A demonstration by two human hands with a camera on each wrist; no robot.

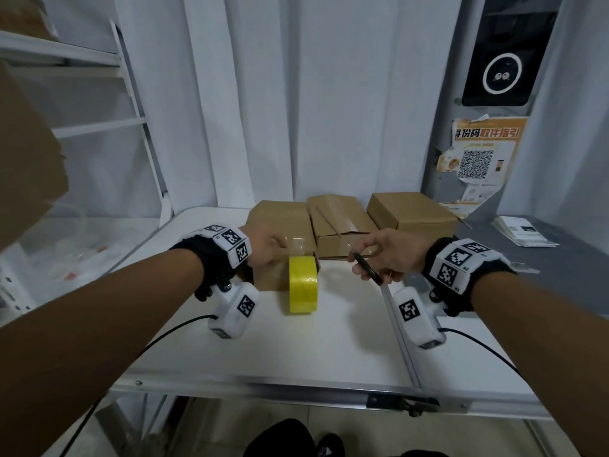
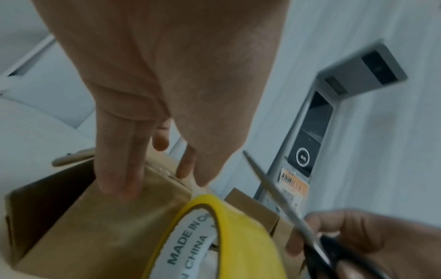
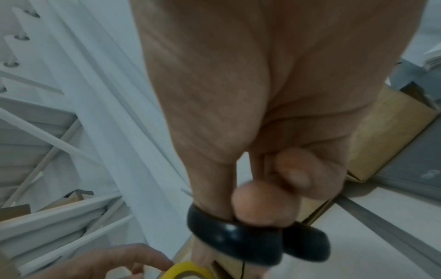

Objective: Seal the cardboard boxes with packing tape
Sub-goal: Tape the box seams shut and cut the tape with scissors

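Note:
Three brown cardboard boxes stand at the back of the white table. My left hand presses straight fingers down on the top of the left box, over a clear strip of tape. The yellow tape roll stands on edge against the front of that box, and its strip runs up to the box top. My right hand grips black-handled scissors just right of the roll, with the blades pointing toward the strip.
The middle box and the right box sit behind the scissors. A white shelf rack and a large cardboard piece stand on the left. A grey kiosk with a QR poster and a grey surface with papers are on the right.

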